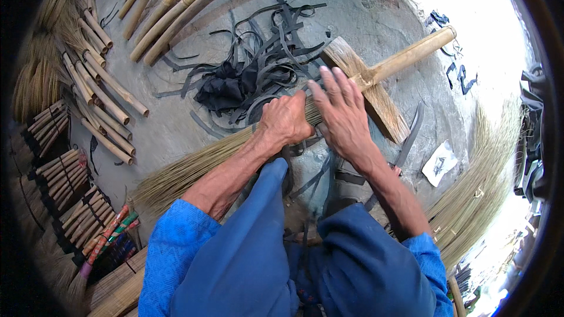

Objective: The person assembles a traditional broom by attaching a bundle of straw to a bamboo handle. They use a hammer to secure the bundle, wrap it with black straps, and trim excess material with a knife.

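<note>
1. Gripping the grass bundle [194,167], the left hand [286,122] is a tight fist around it.
2. The right hand [341,111] lies flat on the bundle's end, fingers straight and together.
3. The bundle runs from the middle out to 8 o'clock on the floor [364,23].
4. A wooden mallet [376,79] lies at 2 o'clock, touching the right hand's fingertips.
5. Black strips [258,64] sit in a pile at 12 o'clock.
6. Sticks [100,100] lie at 9 o'clock.
</note>
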### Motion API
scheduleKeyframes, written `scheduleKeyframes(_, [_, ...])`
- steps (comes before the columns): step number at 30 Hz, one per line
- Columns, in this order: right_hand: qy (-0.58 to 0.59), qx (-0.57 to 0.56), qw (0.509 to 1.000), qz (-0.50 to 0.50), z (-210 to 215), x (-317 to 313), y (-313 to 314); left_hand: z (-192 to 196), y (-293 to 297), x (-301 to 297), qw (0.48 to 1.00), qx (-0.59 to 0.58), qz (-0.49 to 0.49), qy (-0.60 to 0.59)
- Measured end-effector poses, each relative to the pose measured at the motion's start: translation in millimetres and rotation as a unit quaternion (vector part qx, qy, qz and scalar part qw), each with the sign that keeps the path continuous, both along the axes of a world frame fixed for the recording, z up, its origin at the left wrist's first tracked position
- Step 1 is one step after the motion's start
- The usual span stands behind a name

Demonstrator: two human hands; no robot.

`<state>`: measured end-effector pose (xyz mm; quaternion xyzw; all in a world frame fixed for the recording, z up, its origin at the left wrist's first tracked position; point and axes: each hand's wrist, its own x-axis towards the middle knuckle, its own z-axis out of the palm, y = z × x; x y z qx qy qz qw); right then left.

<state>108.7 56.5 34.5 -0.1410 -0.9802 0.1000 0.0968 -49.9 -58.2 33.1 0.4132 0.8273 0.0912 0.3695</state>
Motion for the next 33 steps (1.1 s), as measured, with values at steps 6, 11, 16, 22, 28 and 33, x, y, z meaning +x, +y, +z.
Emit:
scheduleKeyframes(6, [-0.025,-0.661,0.698,-0.275,-5.5,62.7,-35.9,0.5,3.0,7.4,1.0,-0.014,0.015,0.015])
scheduleKeyframes(11, [0.067,-0.856,0.454,-0.24,-49.9,41.6,-60.6,2.7,5.8,-1.1,1.0,-0.01,0.001,-0.013])
scheduleKeyframes(16, [0.154,-0.855,0.436,-0.236,-67.6,6.0,-67.6,-7.8,5.9,-9.1,0.999,-0.012,0.0,-0.037])
scheduleKeyframes(22, [0.208,-0.817,0.483,-0.237,-57.5,-3.1,-70.7,-3.5,-4.2,-5.4,0.998,0.001,0.01,-0.06])
scheduleKeyframes(28, [0.157,-0.834,0.434,-0.302,-41.3,-12.6,-67.5,-2.0,-3.8,17.8,0.997,0.053,0.031,0.042])
scheduleKeyframes(33, [0.206,-0.821,0.473,-0.244,-59.3,-5.5,-68.7,-5.7,-7.9,17.2,0.995,0.078,0.024,0.05])
